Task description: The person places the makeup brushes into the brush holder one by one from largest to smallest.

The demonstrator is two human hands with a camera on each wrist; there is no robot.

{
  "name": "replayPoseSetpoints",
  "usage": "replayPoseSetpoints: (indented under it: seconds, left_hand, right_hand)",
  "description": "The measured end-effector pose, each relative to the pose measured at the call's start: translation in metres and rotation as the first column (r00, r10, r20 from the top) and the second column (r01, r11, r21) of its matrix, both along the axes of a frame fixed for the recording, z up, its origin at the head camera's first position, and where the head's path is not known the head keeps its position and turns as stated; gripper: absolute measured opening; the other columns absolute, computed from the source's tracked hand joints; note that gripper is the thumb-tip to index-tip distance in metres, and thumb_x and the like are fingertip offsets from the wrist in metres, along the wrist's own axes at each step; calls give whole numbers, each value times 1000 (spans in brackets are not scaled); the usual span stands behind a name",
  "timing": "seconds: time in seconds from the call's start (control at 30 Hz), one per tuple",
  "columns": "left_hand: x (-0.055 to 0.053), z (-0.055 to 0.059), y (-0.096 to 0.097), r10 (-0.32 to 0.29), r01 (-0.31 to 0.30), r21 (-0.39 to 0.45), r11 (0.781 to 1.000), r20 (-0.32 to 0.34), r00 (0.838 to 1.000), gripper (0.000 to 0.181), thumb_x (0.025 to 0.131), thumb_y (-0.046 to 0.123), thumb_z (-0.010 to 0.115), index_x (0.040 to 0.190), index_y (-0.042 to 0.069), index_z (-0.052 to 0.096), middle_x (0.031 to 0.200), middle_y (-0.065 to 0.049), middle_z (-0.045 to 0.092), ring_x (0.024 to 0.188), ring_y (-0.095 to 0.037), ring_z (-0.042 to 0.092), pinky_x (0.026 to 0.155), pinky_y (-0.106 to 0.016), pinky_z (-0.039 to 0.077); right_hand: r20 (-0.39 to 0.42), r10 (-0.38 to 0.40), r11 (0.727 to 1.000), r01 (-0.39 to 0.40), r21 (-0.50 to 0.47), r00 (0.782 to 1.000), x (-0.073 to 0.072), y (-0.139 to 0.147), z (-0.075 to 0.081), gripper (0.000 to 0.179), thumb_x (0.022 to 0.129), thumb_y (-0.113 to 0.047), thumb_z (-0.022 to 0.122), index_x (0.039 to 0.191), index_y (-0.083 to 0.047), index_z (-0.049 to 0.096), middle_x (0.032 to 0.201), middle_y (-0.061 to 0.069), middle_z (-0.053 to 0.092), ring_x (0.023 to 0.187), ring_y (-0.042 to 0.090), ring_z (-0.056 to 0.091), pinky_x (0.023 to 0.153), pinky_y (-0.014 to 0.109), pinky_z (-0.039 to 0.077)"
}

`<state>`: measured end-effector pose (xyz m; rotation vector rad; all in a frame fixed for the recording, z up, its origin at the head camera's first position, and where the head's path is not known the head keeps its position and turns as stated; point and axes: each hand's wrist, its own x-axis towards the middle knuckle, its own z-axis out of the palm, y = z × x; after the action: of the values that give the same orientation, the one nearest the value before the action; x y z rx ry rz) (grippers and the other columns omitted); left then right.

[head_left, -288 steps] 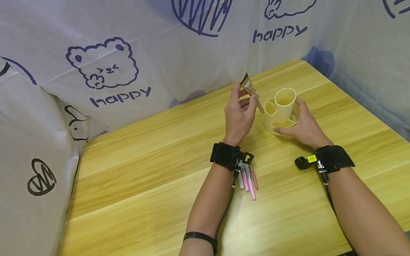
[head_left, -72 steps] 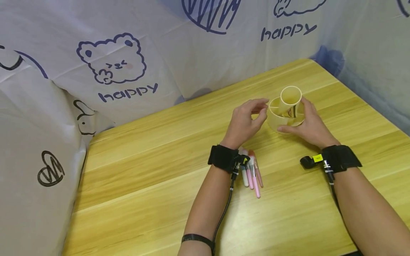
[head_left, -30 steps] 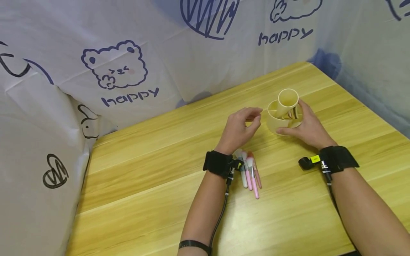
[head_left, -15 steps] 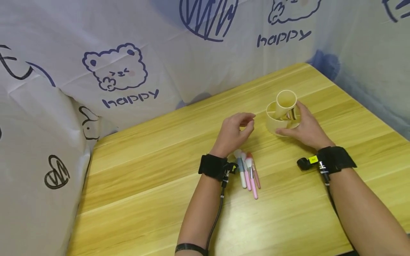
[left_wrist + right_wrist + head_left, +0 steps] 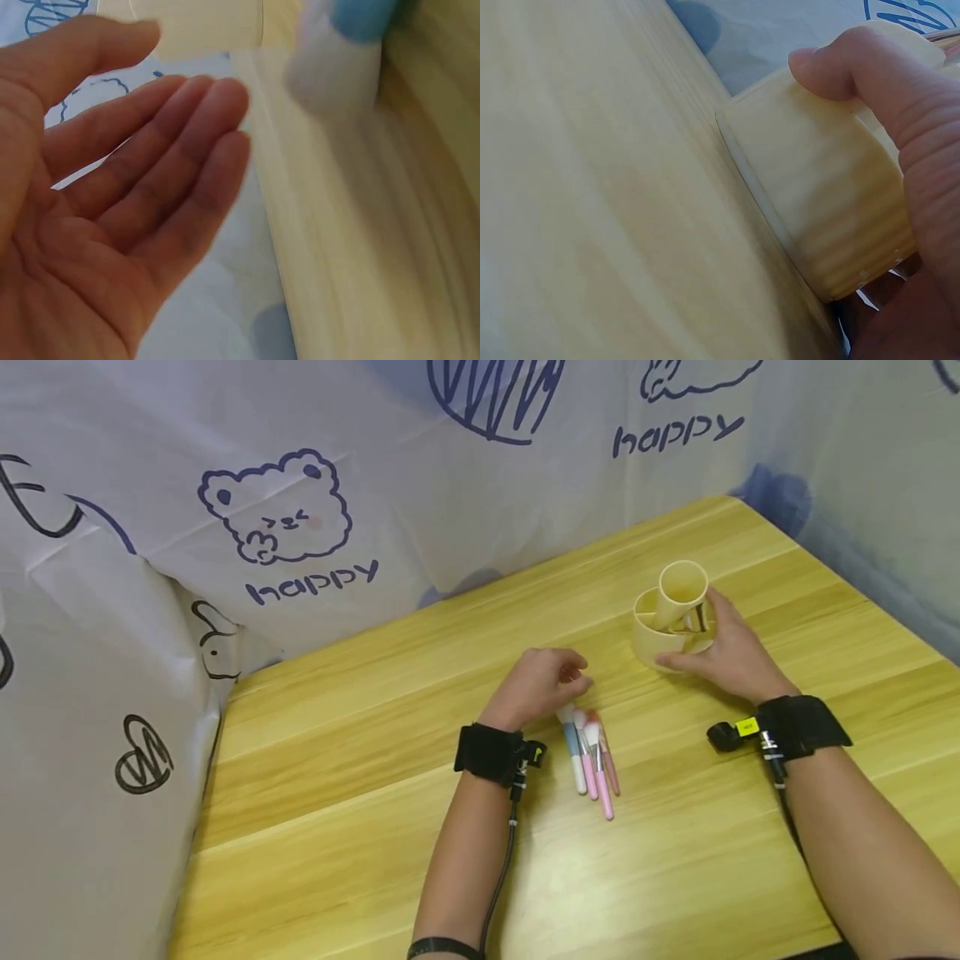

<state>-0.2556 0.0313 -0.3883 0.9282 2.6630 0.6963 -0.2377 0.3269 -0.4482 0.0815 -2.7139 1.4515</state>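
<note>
A cream organizer cup (image 5: 651, 639), with a tall tube and lower compartments, stands towards the right of the table. My right hand (image 5: 731, 652) grips its side, thumb at the front; the right wrist view shows the thumb pressed on the cup's wall (image 5: 795, 165). A gold, dark-striped piece (image 5: 699, 617) stands in the compartment beside the tube, partly hidden. My left hand (image 5: 536, 685) holds nothing, its fingers loosely bent. It hovers by the bristle ends of several makeup brushes (image 5: 596, 768). In the left wrist view one brush (image 5: 337, 67) shows pale bristles and a blue ferrule.
The wood-grain table (image 5: 337, 793) has a white cloth with drawn cartoons (image 5: 277, 518) along its back and left sides. Another cloth (image 5: 885, 527) hangs at the right. Black straps with small cameras and cables sit on both wrists.
Earlier the left hand held the gold piece; it now stands in the cup. The emptied left hand has since drawn back left and down to the brushes. The right hand keeps gripping the cup.
</note>
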Motion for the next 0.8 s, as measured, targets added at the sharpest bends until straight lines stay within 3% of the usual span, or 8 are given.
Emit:
replayPoseSetpoints:
  seconds: [0.23, 0.33, 0.47, 0.53, 0.7, 0.8]
  left_hand:
    - [-1, 7, -16, 15, -5, -87, 996, 109, 994, 39, 100, 35, 68, 126, 6, 72, 117, -8, 76, 105, -17, 72, 91, -29, 58]
    - [-2, 6, -19, 19, -5, -109, 994, 135, 991, 32, 99, 36, 69, 111, 8, 77, 96, -2, 75, 82, -10, 66, 74, -22, 53]
    - [-4, 6, -22, 51, -14, -177, 984, 208, 977, 40, 99, 41, 69, 75, 9, 69, 61, 6, 48, 53, -7, 38, 52, -20, 33]
    - [-5, 5, -23, 79, -23, -212, 977, 263, 962, 47, 98, 44, 69, 67, 9, 64, 55, 5, 41, 49, -7, 34, 49, -22, 30]
    - [-4, 1, -22, 129, -37, -220, 975, 418, 899, 49, 91, 49, 76, 67, 7, 71, 58, 0, 61, 51, -10, 51, 52, -22, 45]
    - [-2, 0, -20, 149, -45, -223, 974, 476, 867, 46, 89, 46, 80, 68, 5, 71, 62, -2, 65, 53, -11, 55, 53, -22, 49]
  right_hand:
    - [-16, 2, 1000, -3, -6, 1000, -1, -1, 0, 109, 79, -28, 91, 163, -14, 23, 154, 25, 39, 143, 44, 38, 116, 71, 29]
    - [-28, 9, 1000, -9, -8, 1000, -1, -1, -1, 107, 79, -27, 91, 162, -15, 25, 153, 25, 40, 143, 44, 38, 115, 71, 29]
    - [-46, 19, 1000, -19, -15, 999, -1, -1, -1, 105, 79, -27, 91, 162, -16, 27, 153, 24, 40, 142, 44, 38, 115, 71, 29]
    - [-51, 19, 1000, -20, -18, 999, -1, -1, -1, 104, 79, -28, 91, 161, -17, 27, 153, 24, 41, 143, 44, 38, 116, 71, 28]
    - [-50, 17, 1000, -18, -10, 999, -1, -2, 1, 105, 80, -30, 91, 162, -18, 26, 155, 25, 39, 145, 46, 37, 116, 72, 27]
    - [-50, 21, 1000, -21, -9, 999, 0, -2, 1, 105, 80, -30, 90, 162, -18, 26, 155, 25, 40, 144, 47, 37, 116, 72, 28]
